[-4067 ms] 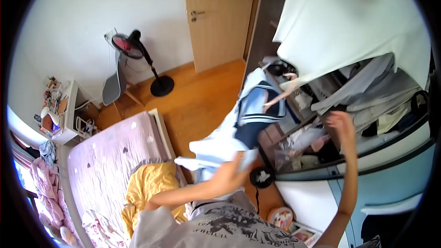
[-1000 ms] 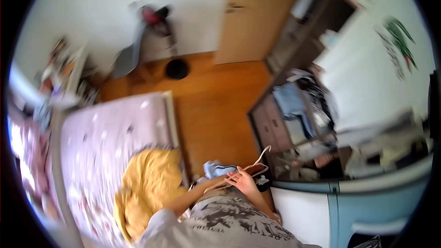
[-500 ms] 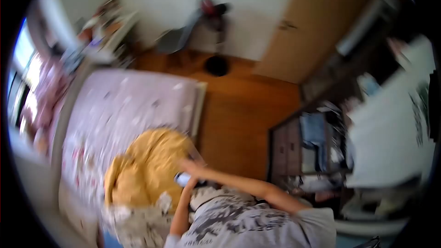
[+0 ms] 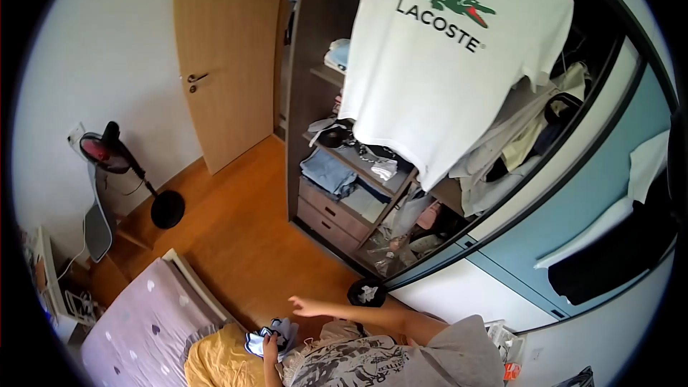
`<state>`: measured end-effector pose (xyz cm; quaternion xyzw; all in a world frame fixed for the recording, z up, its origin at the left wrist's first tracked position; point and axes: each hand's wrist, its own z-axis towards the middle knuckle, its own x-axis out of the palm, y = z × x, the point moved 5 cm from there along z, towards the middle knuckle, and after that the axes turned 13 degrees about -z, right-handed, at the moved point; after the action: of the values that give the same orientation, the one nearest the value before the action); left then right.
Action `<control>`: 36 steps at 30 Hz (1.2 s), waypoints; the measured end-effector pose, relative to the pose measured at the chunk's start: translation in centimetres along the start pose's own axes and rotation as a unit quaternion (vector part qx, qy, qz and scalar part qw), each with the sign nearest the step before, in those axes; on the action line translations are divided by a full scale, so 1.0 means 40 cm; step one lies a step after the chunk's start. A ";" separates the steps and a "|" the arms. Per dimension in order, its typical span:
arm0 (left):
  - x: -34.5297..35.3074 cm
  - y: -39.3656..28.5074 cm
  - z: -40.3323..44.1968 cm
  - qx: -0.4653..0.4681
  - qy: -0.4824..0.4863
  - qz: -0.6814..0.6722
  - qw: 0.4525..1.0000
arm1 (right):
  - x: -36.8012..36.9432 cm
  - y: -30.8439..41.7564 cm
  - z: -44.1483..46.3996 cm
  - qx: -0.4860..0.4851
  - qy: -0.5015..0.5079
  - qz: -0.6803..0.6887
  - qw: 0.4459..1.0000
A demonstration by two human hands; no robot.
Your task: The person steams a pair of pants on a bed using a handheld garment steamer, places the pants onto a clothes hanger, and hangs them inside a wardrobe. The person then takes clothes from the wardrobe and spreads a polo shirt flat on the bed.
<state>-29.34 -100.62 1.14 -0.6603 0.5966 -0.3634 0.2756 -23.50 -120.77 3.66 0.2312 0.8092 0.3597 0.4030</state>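
In my left hand is a folded piece of blue-and-white clothing with dark trim, its fingers closed on the cloth near the bed's edge. My right hand reaches over the wooden floor with its fingers stretched out and nothing in them. Just left of the clothing lies a crumpled yellow cover on the bed. Exactly what kind of garment I hold cannot be made out.
A white T-shirt with a crocodile print hangs in front of the open wardrobe. Folded jeans sit on a shelf above drawers. A black bin, a fan, a chair and a door stand around the floor.
My view has swung right, from the bed toward the wardrobe. The hands were close together over the clothing; now my right hand is apart from it, stretched out.
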 end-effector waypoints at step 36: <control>0.812 -1.397 -0.087 0.392 0.344 0.060 0.851 | -1.125 0.504 -1.111 -0.076 -0.624 -0.389 0.673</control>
<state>1.48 -124.85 52.65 -0.2929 0.5001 -0.7537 0.3099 -32.61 -155.48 59.53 0.0351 0.3561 0.0024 0.9338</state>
